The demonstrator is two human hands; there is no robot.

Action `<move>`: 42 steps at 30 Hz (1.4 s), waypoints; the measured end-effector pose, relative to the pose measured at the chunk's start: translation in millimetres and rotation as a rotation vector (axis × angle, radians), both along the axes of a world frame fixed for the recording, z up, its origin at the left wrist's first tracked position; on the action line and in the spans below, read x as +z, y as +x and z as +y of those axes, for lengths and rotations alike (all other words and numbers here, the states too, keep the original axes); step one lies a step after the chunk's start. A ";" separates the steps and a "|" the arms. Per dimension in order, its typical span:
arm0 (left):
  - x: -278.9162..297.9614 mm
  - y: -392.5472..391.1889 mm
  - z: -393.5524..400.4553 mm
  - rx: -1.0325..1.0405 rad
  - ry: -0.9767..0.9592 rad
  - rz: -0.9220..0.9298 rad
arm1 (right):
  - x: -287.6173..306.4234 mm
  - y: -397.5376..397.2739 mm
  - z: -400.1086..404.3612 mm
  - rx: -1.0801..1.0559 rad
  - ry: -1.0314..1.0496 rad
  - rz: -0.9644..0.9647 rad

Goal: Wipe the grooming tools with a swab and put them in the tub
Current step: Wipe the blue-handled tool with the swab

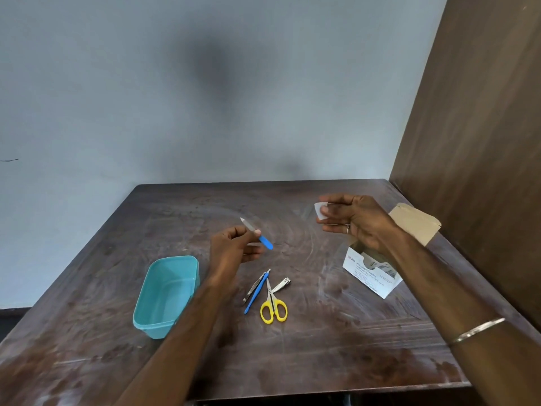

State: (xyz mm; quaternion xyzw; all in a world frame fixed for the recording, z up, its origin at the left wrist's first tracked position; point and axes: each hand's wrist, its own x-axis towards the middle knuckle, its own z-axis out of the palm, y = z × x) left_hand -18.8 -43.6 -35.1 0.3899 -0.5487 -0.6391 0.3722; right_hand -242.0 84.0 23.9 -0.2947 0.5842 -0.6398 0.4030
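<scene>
Both hands raised over desk (pixel 292 361): left hand (pixel 231 247) pinches blue-handled nail file (pixel 257 233) tip-up, right hand (pixel 351 221) pinches white swab (pixel 321 210) far right, teal tub (pixel 167 294) near left, empty.

head cam | faces forward-down | over table (pixel 322 332) near edge | wall behind | close
</scene>
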 end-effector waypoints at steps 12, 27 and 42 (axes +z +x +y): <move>-7.2 -28.3 -16.0 0.082 -0.030 0.155 | -40.8 30.0 -45.5 0.049 0.014 0.146; -35.1 -32.4 -17.0 0.152 -0.068 0.215 | -87.1 62.4 -79.7 -0.023 0.025 0.346; -34.6 -38.5 -24.7 0.164 -0.041 0.242 | -92.0 57.9 -78.7 -0.049 -0.093 0.227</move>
